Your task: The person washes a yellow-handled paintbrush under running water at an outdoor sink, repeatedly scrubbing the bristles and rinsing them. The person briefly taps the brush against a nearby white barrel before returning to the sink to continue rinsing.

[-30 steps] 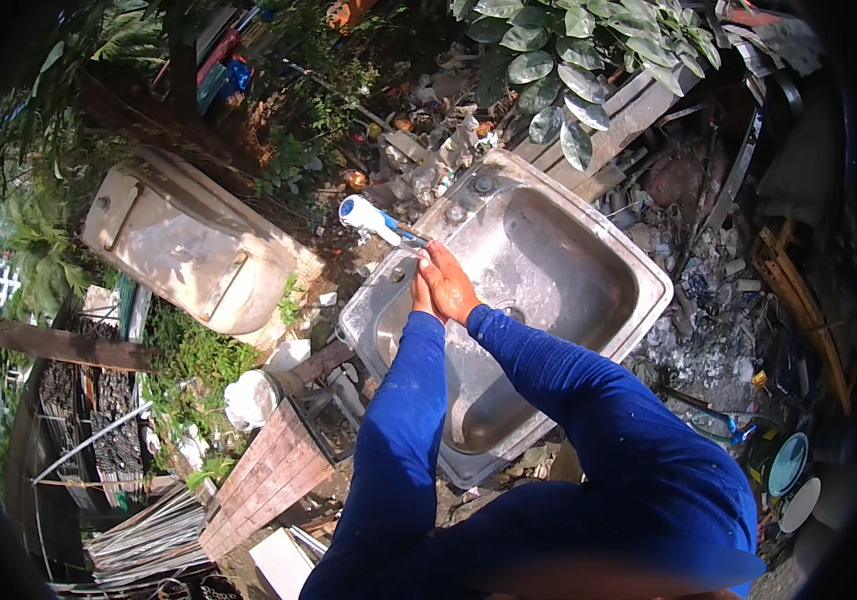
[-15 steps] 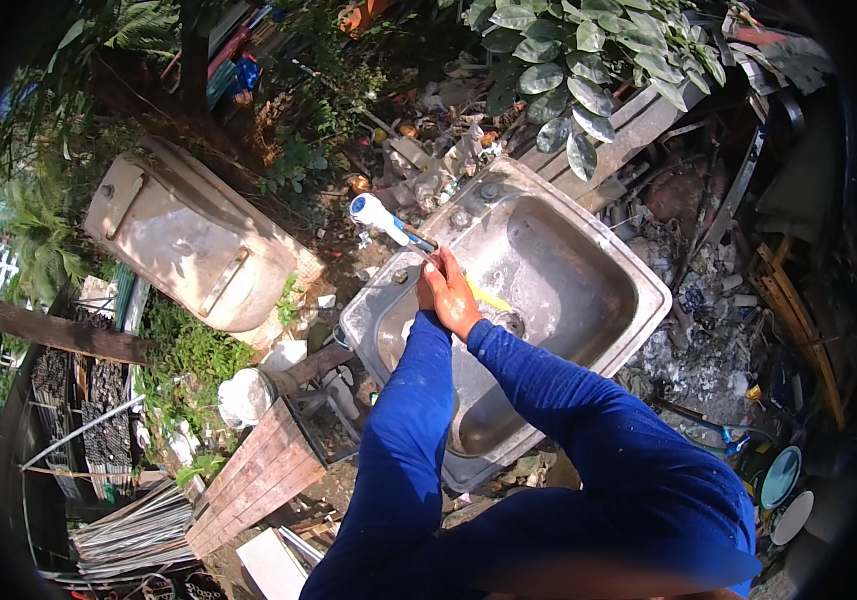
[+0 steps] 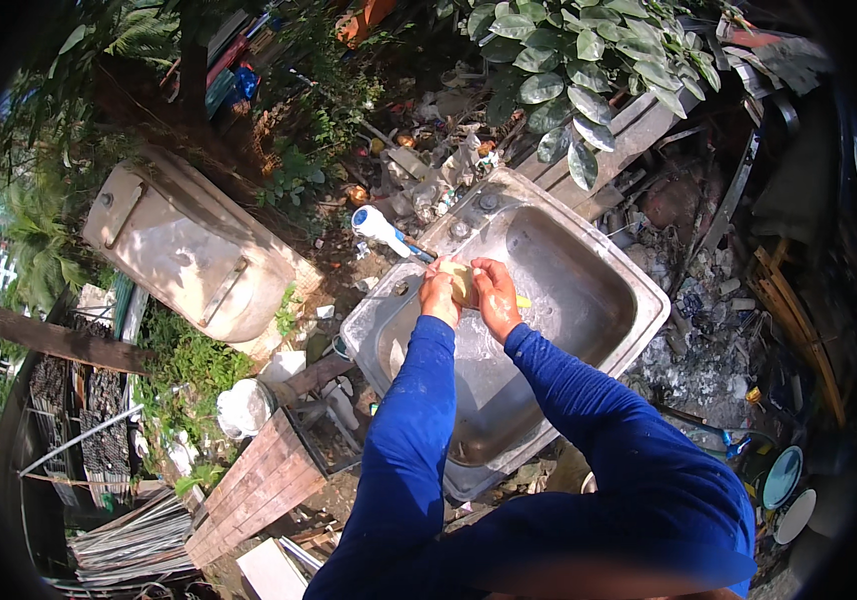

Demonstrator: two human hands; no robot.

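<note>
Over the left part of a steel sink (image 3: 594, 345), my hands meet around a pale yellowish piece (image 3: 465, 285), whose kind I cannot make out. My left hand (image 3: 438, 297) is closed around its left side. The curled fingers of my right hand (image 3: 496, 298) press on its right side. Both hands look wet, and water splashes in the basin below them. A slim bright yellow strip (image 3: 523, 302) shows just beyond my right hand. A white and blue round-headed fitting (image 3: 379, 228) reaches over the sink's left rim, close to my left fingers.
A stained second basin (image 3: 184, 245) lies on the ground at left. Wooden boards (image 3: 254, 480) and a white bucket (image 3: 245, 406) stand at lower left. Leafy branches (image 3: 589, 90) overhang the far side. Rubble and scrap wood (image 3: 799, 320) lie at right.
My hands, clasped together half a second ago, have moved apart slightly. The pale yellowish piece now shows between them, and my right hand has shifted to the right.
</note>
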